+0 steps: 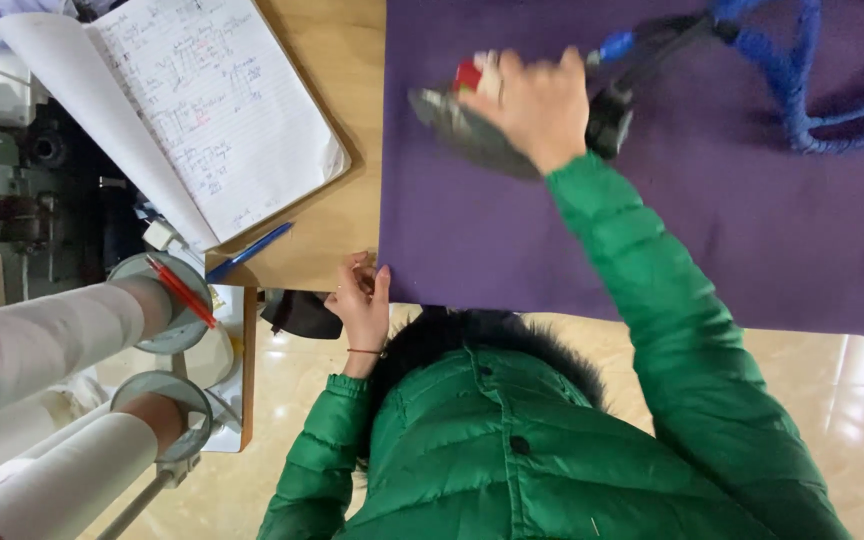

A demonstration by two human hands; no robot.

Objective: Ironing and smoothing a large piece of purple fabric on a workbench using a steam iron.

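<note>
A purple cloth (712, 230) lies spread over a wooden table (337, 90). My right hand (537, 105) grips the handle of a dark grey iron (472, 135) that rests on the cloth near its far left part; the iron looks blurred. A blue cord (792, 95) runs from the iron's rear across the cloth to the upper right. My left hand (362, 300) is at the cloth's near left corner, fingers curled and pinching its edge. Green jacket sleeves cover both my arms.
An open notebook (212, 100) with handwriting lies at the table's left, a blue pen (249, 252) beside it. White fabric rolls (42, 340) with a red pencil (182, 290) on one end stand at lower left. Grey machinery (12, 180) sits at far left.
</note>
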